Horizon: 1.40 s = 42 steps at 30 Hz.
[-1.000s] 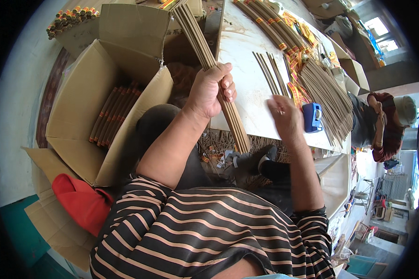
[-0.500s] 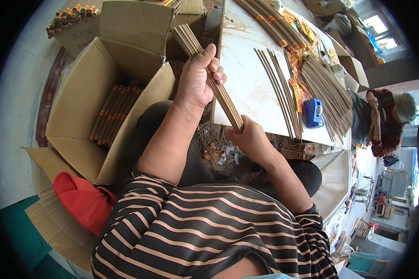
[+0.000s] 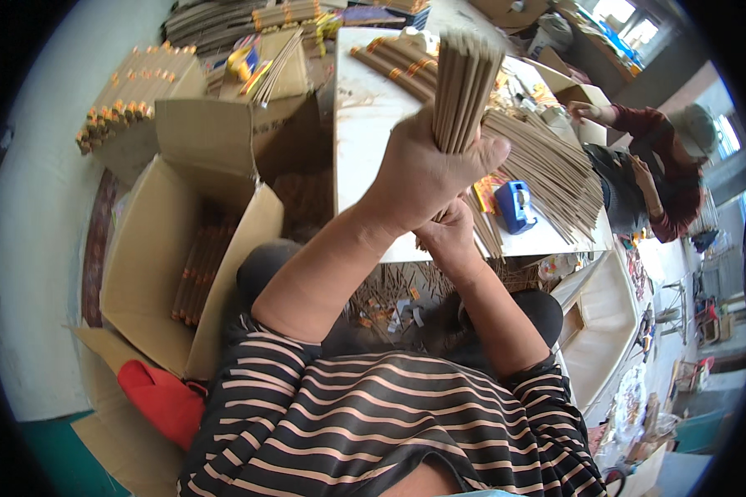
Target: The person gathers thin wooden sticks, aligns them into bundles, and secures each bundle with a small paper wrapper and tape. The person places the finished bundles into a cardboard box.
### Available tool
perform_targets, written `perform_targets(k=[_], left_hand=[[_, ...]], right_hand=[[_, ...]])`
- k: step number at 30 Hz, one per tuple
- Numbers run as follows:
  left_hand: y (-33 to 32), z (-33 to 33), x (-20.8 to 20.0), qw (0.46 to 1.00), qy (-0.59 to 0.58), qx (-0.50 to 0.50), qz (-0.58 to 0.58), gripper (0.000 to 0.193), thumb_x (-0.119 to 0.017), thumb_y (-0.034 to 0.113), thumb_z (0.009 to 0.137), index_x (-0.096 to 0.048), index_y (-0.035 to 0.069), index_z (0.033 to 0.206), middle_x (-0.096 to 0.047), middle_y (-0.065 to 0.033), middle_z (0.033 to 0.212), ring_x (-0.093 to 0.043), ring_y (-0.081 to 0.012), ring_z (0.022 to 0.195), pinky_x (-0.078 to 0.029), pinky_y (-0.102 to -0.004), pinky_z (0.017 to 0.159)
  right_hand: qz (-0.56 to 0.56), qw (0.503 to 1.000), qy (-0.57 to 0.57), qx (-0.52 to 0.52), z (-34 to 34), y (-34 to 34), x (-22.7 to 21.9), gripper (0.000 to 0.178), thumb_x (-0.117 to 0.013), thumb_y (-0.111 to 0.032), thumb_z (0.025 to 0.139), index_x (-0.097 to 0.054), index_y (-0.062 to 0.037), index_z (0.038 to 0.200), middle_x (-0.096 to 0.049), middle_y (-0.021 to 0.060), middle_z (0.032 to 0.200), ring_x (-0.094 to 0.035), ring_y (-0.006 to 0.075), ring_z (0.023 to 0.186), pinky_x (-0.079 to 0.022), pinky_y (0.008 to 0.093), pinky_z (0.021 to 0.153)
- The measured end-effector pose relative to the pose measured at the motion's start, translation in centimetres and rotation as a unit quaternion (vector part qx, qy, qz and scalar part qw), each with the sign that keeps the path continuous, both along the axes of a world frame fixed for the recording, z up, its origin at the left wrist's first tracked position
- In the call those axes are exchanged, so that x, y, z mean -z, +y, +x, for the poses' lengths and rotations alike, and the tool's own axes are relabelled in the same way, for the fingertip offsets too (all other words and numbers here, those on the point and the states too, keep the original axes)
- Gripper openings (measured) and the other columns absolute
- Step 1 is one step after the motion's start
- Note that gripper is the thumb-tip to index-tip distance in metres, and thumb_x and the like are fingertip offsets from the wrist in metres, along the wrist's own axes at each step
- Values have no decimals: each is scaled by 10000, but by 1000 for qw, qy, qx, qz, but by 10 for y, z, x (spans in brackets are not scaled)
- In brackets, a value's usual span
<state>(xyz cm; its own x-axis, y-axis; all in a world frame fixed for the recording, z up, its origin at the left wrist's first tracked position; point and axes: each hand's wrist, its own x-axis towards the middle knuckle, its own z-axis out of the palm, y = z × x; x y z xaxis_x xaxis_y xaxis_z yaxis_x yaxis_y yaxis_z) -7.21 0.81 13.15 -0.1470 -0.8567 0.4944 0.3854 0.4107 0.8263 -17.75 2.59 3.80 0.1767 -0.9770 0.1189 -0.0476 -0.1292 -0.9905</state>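
A thick bundle of thin brown incense sticks (image 3: 464, 91) stands nearly upright in front of me, over the near part of the white table (image 3: 365, 157). My left hand (image 3: 427, 170) is closed around its middle, thumb pointing right. Below it, my right hand (image 3: 452, 240) closes on the bundle's lower end, partly hidden by the left. To the right lie loose incense sticks (image 3: 555, 178), fanned out on the tabletop. Beside them stands a blue tape dispenser (image 3: 515, 207). Bundles with red and yellow bands (image 3: 398, 70) rest at the table's far side.
On my left, an open cardboard box (image 3: 133, 273) holds banded dark bundles (image 3: 199, 273). A red cloth (image 3: 159, 402) hangs by its near flap. Across the table at right is another person (image 3: 671, 157). A white tub (image 3: 601, 306) stands below the table's right corner.
The bundle has moved right and swung from slanting to nearly upright, its top toward me. My left hand went right with it; my right hand is now beneath it. The view has shifted.
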Motion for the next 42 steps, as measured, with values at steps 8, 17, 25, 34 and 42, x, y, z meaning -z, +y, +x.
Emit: perform_targets(k=[8,17,25,34,42], left_hand=[[-16,-38,42,993,-99,-9,60,218,-692,90,787,-534,53,641,-506,25,579,-441,-50,529,-376,-224,491],[-16,-45,48,994,-100,-49,0,217,-685,104,796,-532,50,652,-490,28,544,-440,-49,507,-375,-220,484],[-16,-43,48,989,-133,-61,-1,250,-687,110,796,-505,65,631,-494,33,558,-426,-39,512,-361,-219,465],[-30,-21,44,971,101,65,209,225,-688,128,796,-484,93,708,-449,8,523,-433,-87,406,-359,-237,384],[-32,17,22,958,115,131,228,381,-635,300,837,-436,130,560,-429,15,492,-433,-105,419,-364,-235,416]], right_hand=[[-104,993,-44,28,-19,-22,26,247,-596,-29,827,-550,12,1065,-619,44,936,-570,96,875,-468,250,730],[-126,992,-7,2,-26,-27,28,395,-596,-36,828,-473,1,1201,-581,94,1074,-562,147,952,-464,291,799],[-164,986,-29,-1,-24,-34,28,316,-600,-37,824,-497,10,1119,-613,54,890,-560,107,831,-465,262,734],[87,995,29,-42,-20,-13,17,259,-680,-207,785,-528,-13,864,-536,30,644,-509,101,561,-440,255,523],[202,969,-14,-141,-13,29,-14,191,-635,-172,820,-513,-28,800,-472,6,552,-441,79,451,-370,244,414]])
